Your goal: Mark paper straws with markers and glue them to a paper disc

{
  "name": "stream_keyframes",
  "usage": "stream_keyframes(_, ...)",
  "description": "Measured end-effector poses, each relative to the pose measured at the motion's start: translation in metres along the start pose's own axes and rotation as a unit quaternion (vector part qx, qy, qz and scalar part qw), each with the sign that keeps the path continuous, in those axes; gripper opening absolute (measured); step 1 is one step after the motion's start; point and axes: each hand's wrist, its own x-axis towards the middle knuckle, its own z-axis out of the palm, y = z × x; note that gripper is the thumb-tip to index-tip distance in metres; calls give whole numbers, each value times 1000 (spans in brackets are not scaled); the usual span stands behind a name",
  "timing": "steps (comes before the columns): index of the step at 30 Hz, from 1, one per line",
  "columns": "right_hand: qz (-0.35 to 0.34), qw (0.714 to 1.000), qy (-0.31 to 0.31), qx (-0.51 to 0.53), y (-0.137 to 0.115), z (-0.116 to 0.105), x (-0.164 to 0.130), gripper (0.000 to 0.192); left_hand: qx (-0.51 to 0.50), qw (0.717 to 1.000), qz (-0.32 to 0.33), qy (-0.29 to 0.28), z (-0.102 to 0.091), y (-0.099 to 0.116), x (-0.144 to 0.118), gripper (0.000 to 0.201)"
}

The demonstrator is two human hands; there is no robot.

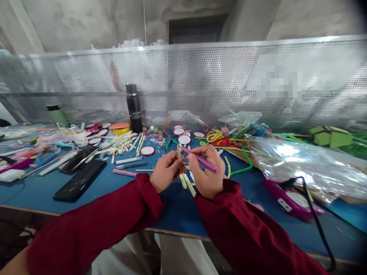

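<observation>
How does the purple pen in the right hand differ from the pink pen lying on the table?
The purple pen is darker and held tilted in the right hand; the pink pen is paler and lies flat, untouched, on the blue table, left of the left hand. Both are slim sticks.

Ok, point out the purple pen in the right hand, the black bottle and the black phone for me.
purple pen [204, 161], head view, middle of the barrel above the right hand.
black bottle [134, 109], head view, middle of the body.
black phone [79, 180], head view, centre of the dark screen.
</observation>
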Motion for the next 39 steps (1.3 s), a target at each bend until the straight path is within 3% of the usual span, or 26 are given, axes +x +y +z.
stream_keyframes(7, -4, 1000, -3, -23, 2, 2, 0, 7, 17, 1000, 14, -14, 1, 2, -4, 28)
stream_keyframes(15, -22, 998, -6, -60, 1, 1, 0, 9, 27, 1000, 10, -11, -1, 1, -2, 33)
stream_keyframes(39, -20, 999, -19, -33, 6, 2, 0, 8, 18, 1000, 3, -15, -2, -1, -1, 28)
